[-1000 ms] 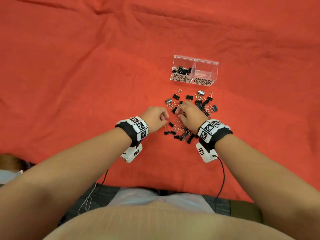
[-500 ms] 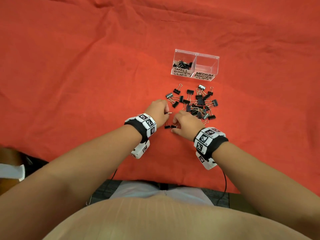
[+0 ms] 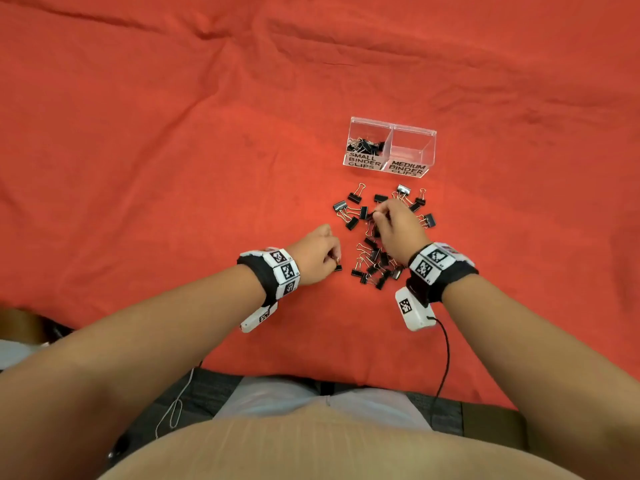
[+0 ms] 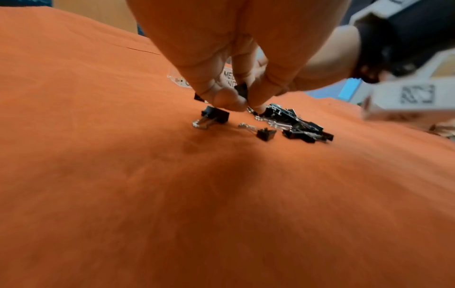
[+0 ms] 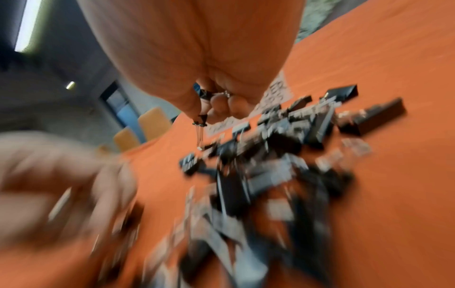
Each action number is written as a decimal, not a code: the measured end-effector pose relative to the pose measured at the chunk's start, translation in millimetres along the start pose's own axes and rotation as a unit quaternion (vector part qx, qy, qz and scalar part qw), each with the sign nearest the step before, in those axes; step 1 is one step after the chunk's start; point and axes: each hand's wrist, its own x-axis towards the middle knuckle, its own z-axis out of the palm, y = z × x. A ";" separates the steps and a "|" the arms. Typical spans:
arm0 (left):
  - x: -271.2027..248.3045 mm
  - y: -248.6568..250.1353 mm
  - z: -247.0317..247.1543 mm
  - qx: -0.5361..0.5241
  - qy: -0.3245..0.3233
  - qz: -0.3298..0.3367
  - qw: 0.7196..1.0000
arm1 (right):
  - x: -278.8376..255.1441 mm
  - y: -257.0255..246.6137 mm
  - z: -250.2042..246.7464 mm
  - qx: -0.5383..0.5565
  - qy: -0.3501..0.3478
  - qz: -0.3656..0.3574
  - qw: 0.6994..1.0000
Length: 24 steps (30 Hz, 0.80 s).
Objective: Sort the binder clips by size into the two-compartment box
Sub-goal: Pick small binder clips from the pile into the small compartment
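Observation:
A clear two-compartment box [image 3: 390,128] stands on the red cloth. Its left part, labelled small binder clips [image 3: 365,145], holds several clips. The right part, labelled medium [image 3: 412,148], has none. Black binder clips [image 3: 375,261] lie scattered in front of the box. My left hand [image 3: 336,263] is at the pile's near left edge, and thumb and fingers pinch a small clip [image 4: 241,90]. My right hand [image 3: 376,214] is over the middle of the pile and pinches small clips [image 5: 203,95], one dangling below. The right wrist view is blurred.
Loose clips lie on the cloth under my left hand [image 4: 215,115]. Larger clips [image 3: 353,197] lie nearest the box. Red cloth [image 3: 173,168] covers the table, with bare cloth on the left. A cable [image 3: 445,358] hangs off the near edge.
My right hand has moved forward from the pile's near edge to its middle. My left hand has drawn back a little toward me, still pinching a clip.

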 end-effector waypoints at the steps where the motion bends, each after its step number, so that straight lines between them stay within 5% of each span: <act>1: -0.8 -1.2 3.8 0.007 -0.007 0.009 1.000 | 10.2 -2.7 -8.8 0.008 0.014 0.015 1.000; 7: 0.5 -6.0 10.8 0.101 -0.038 0.034 0.994 | 85.1 -32.4 -53.1 -0.002 0.060 0.063 0.996; 14: 3.5 -2.7 13.5 0.169 -0.041 0.067 0.983 | 127.8 -46.9 -45.3 -0.098 0.028 0.026 0.994; 21: 18.9 9.0 -5.4 0.193 0.016 0.080 0.978 | 92.2 -41.7 -50.7 -0.090 0.034 -0.023 0.995; 24: 30.4 12.0 -23.1 0.119 0.071 0.053 0.989 | 41.2 -35.0 -39.3 -0.085 -0.044 -0.065 0.993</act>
